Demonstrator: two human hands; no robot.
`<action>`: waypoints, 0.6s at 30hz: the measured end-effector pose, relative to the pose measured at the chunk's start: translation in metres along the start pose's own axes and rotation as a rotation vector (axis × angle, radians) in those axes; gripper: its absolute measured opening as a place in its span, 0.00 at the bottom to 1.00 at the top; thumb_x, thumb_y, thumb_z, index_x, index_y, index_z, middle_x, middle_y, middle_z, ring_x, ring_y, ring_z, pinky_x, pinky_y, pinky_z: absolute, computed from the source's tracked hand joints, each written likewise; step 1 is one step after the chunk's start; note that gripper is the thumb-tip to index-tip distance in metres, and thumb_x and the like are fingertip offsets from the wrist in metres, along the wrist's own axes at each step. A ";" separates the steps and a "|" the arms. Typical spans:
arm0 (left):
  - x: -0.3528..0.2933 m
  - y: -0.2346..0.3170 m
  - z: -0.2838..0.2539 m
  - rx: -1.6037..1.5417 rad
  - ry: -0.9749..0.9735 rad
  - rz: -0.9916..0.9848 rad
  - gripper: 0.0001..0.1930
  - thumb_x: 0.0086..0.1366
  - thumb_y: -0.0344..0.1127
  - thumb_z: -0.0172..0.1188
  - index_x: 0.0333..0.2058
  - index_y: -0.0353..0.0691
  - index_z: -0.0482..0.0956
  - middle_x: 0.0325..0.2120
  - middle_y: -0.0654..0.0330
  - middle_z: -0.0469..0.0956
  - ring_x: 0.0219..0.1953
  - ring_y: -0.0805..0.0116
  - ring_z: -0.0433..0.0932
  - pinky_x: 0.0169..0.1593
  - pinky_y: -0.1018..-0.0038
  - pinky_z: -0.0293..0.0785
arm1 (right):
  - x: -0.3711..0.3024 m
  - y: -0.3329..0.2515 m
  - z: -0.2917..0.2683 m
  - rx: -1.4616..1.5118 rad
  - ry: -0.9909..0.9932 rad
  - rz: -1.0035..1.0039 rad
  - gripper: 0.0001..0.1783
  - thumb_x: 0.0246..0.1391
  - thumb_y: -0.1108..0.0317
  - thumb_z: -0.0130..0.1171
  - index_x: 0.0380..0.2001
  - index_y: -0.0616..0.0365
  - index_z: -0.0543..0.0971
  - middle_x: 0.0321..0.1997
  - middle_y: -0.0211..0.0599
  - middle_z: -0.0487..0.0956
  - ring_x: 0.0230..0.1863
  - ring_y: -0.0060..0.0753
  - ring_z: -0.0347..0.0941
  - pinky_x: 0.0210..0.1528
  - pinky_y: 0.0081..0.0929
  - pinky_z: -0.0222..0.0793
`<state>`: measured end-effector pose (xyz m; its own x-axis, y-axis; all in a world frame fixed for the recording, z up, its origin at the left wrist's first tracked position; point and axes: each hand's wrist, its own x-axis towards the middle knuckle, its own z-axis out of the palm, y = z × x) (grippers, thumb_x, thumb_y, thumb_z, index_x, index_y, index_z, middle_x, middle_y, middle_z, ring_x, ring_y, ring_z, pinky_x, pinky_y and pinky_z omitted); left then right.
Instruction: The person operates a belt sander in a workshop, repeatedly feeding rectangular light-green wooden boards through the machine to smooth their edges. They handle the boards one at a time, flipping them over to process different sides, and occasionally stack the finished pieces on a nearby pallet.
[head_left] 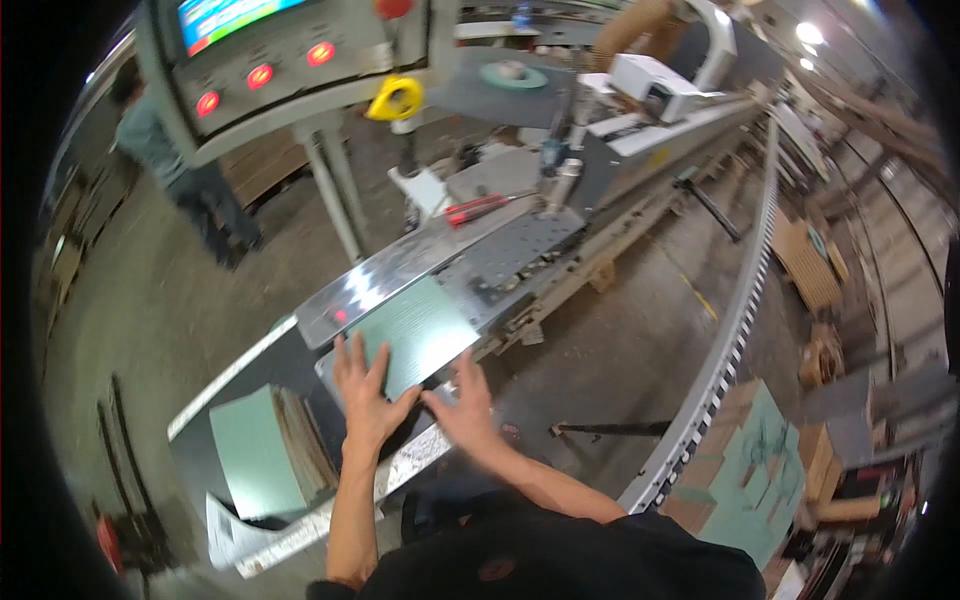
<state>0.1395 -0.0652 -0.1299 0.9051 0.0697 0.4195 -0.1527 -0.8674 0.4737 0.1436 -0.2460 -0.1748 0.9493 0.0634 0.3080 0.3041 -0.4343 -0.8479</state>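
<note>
A flat, pale green panel lies on the metal bed of a machine in front of me. My left hand rests at the panel's near left edge with its fingers spread, the fingertips on or beside its surface. At the near right corner, my right hand touches or nearly touches the edge, its thumb and fingers apart and slightly blurred. The two thumbs almost meet at the near edge. To the left, a stack of similar green panels sits on the dark, white-edged table.
A control box with a screen and red lit buttons stands beyond the bed, a yellow tape measure beside it. Red-handled pliers lie on the machine. A long rail curves along the right. Another person stands far left.
</note>
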 end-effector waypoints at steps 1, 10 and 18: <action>-0.007 0.000 -0.003 0.009 0.020 -0.017 0.38 0.45 0.49 0.77 0.56 0.39 0.80 0.69 0.39 0.61 0.72 0.32 0.52 0.69 0.42 0.51 | 0.001 0.002 0.005 -0.067 0.022 -0.076 0.63 0.50 0.62 0.75 0.75 0.69 0.40 0.61 0.66 0.67 0.58 0.65 0.70 0.58 0.48 0.70; -0.034 -0.015 -0.006 -0.057 -0.002 0.003 0.31 0.53 0.38 0.74 0.57 0.37 0.79 0.66 0.37 0.66 0.69 0.38 0.61 0.69 0.44 0.54 | -0.002 -0.012 0.016 -0.042 -0.054 0.097 0.68 0.52 0.57 0.73 0.75 0.69 0.32 0.62 0.67 0.65 0.59 0.62 0.70 0.57 0.45 0.72; -0.037 -0.019 0.002 -0.043 0.048 0.034 0.31 0.54 0.40 0.73 0.58 0.38 0.79 0.64 0.37 0.68 0.69 0.38 0.63 0.68 0.45 0.54 | -0.001 -0.011 0.015 -0.052 -0.067 0.081 0.69 0.55 0.55 0.72 0.74 0.67 0.27 0.65 0.67 0.63 0.62 0.59 0.69 0.59 0.45 0.73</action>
<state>0.1097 -0.0526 -0.1559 0.8792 0.0654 0.4720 -0.2006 -0.8478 0.4910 0.1403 -0.2280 -0.1718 0.9743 0.0851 0.2086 0.2233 -0.4864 -0.8447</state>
